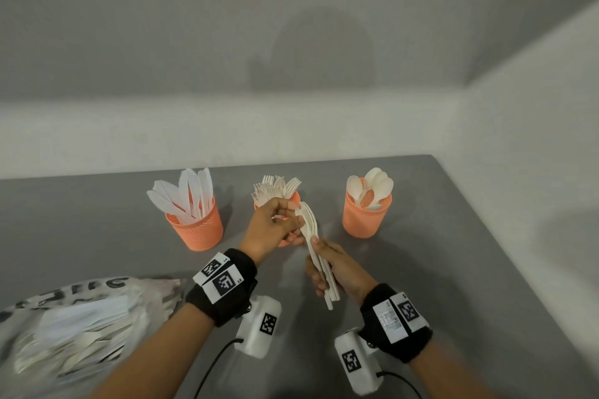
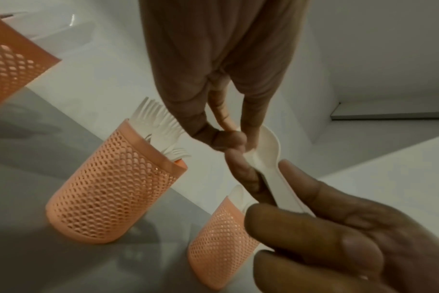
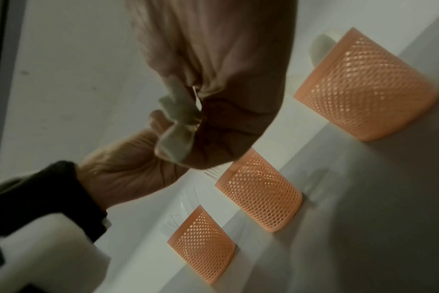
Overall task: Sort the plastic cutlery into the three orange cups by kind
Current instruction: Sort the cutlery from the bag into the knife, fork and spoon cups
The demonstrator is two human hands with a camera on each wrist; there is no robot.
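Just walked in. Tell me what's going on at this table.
A person is sorting white plastic cutlery into three orange mesh cups on a grey table. The knife cup is on the left, the fork cup in the middle and the spoon cup on the right. The right hand grips a small bundle of spoons by the handles, while the left hand pinches the bowl ends. More cutlery waits in a plastic bag at the near left.

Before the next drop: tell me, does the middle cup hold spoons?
No, the middle cup holds forks; spoons stand in the right cup.
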